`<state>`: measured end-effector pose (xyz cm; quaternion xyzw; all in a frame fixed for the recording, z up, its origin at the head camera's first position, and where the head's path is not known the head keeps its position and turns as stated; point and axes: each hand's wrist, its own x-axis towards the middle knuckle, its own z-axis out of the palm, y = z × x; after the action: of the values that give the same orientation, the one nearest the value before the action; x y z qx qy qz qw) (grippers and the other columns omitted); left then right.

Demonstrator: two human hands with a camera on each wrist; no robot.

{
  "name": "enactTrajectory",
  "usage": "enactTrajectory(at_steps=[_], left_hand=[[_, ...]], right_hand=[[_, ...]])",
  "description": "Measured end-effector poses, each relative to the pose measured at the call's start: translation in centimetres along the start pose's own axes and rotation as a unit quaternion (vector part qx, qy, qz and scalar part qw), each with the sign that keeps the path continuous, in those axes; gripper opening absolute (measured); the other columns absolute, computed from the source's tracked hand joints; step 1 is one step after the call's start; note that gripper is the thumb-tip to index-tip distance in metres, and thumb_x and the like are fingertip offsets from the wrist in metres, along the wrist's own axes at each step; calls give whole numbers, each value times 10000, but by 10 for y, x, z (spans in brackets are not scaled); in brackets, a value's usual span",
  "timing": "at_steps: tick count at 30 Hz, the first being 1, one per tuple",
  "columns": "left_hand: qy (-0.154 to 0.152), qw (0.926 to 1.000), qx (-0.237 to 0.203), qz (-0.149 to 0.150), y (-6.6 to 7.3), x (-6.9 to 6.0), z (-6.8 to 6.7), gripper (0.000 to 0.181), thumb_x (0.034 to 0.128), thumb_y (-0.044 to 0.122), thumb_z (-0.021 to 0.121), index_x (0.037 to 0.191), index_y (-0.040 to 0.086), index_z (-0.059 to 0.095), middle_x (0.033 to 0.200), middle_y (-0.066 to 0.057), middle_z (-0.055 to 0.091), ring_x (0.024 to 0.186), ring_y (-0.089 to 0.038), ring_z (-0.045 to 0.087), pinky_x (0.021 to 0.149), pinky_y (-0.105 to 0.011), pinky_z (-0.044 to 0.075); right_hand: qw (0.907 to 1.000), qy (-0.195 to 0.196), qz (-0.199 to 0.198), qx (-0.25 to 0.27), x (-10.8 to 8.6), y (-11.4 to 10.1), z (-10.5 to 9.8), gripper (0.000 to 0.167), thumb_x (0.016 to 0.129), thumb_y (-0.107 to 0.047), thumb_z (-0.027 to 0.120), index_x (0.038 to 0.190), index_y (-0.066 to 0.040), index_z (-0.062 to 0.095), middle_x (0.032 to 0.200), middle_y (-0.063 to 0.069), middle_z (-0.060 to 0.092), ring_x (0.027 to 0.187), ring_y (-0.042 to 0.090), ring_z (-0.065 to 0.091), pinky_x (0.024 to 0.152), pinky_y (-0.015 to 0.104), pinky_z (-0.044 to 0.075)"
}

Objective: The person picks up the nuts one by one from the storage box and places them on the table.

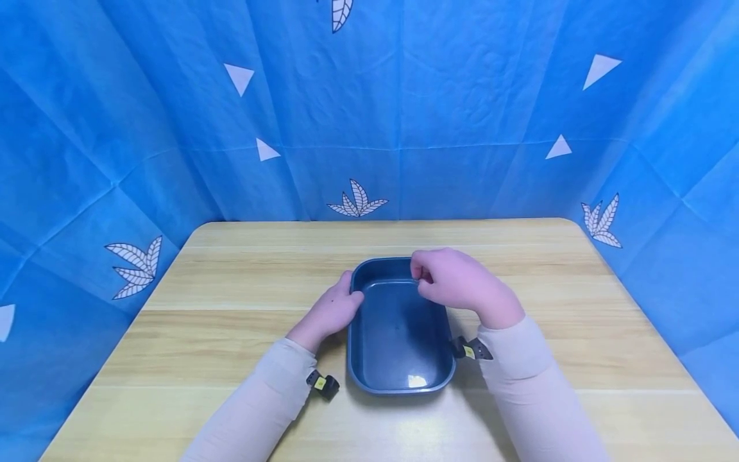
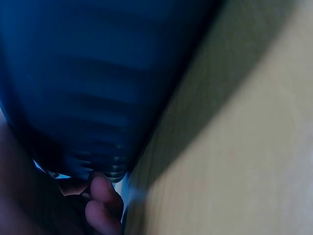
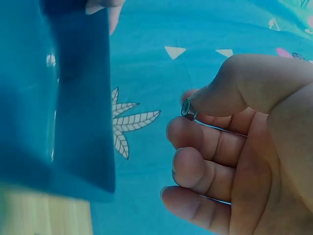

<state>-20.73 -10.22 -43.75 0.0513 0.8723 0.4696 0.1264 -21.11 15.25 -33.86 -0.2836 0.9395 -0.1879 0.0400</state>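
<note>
A dark blue rectangular plastic tray (image 1: 398,340) with rounded corners is at the middle of the table; its visible inside is bare. My left hand (image 1: 329,311) grips the tray's left side near the far corner, thumb at the rim. In the left wrist view its curled fingers (image 2: 105,205) show beside the tray's ribbed outer wall (image 2: 107,73). Over the tray's far right part is my right hand (image 1: 458,282). Between thumb and index finger it pinches a small silvery metal piece (image 3: 188,109) with a round hollow end, its exact kind unclear. The other fingers are curled.
The light wooden table (image 1: 242,359) extends around the tray on all sides. Blue cloth (image 1: 462,96) with white leaves and triangles hangs behind and along both sides. Each wrist wears a strap with a small black camera, the right one (image 1: 462,348) close to the tray's right rim.
</note>
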Motion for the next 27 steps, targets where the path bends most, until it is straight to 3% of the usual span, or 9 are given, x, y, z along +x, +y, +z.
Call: enactTrajectory(at_steps=[15, 27], left_hand=[[22, 10000, -2, -67, 3, 0, 0, 527, 1032, 339, 426, 1527, 177, 348, 1537, -55, 454, 1398, -322, 428, 1092, -638, 345], [80, 9999, 134, -8, 0, 1, 0, 539, 1027, 350, 436, 1525, 155, 364, 1526, -66, 469, 1391, -316, 443, 1100, -617, 349]], right_hand=[[9996, 117, 177, 169, -19, 34, -9, 127, 861, -70, 567, 936, -125, 653, 732, -59, 589, 582, 121, 531, 649, 352, 472], [9977, -68, 625, 253, -37, 68, -21, 99, 878, -87, 604, 958, -113, 656, 821, -26, 625, 726, 171, 545, 696, 386, 475]])
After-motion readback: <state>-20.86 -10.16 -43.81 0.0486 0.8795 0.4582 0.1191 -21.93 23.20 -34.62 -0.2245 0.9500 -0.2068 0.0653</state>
